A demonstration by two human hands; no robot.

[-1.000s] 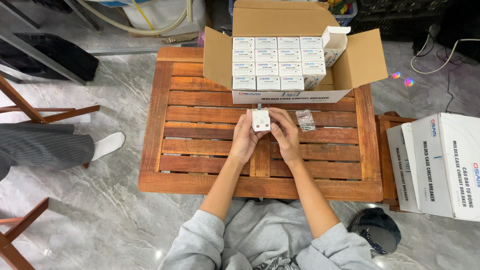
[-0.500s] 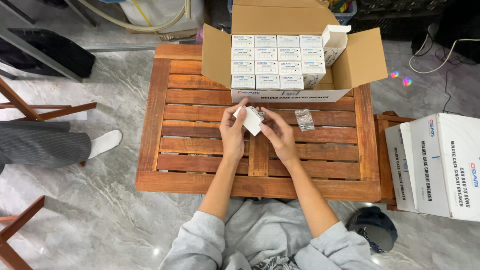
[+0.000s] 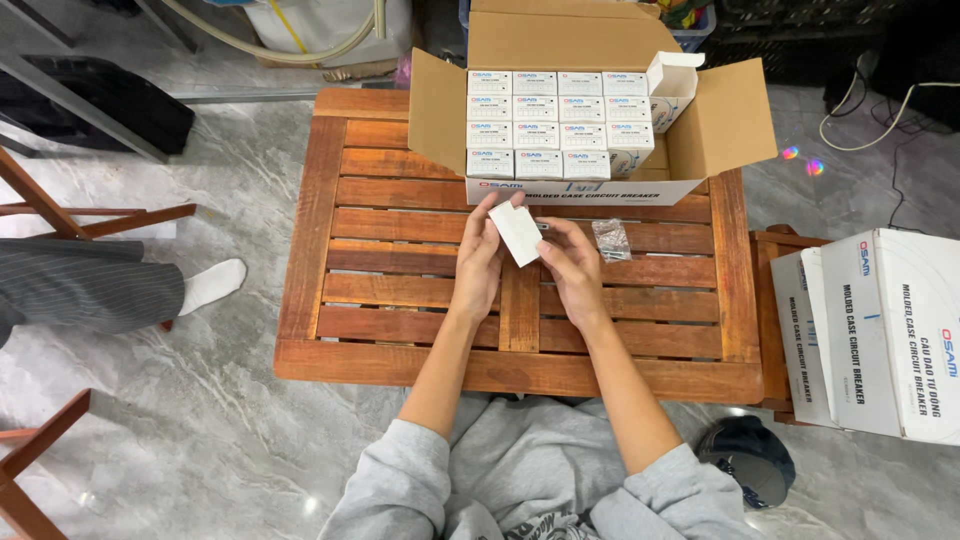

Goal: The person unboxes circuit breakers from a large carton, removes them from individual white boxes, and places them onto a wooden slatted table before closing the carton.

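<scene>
Head view, looking down: both hands meet over the slatted reddish-brown wooden table (image 3: 400,260), closed together on a small white cardboard box (image 3: 517,232) that is tilted, one corner pointing up. The left hand (image 3: 480,262) grips the box from its left side, fingers curled up along it; the right hand (image 3: 572,268) holds the lower right edge. Just beside the right hand, on the slats, lies a small clear plastic bag (image 3: 611,240). Behind the hands stands an open brown cardboard carton (image 3: 720,125) packed with rows of like white boxes. To the right stand large white cartons (image 3: 890,330).
</scene>
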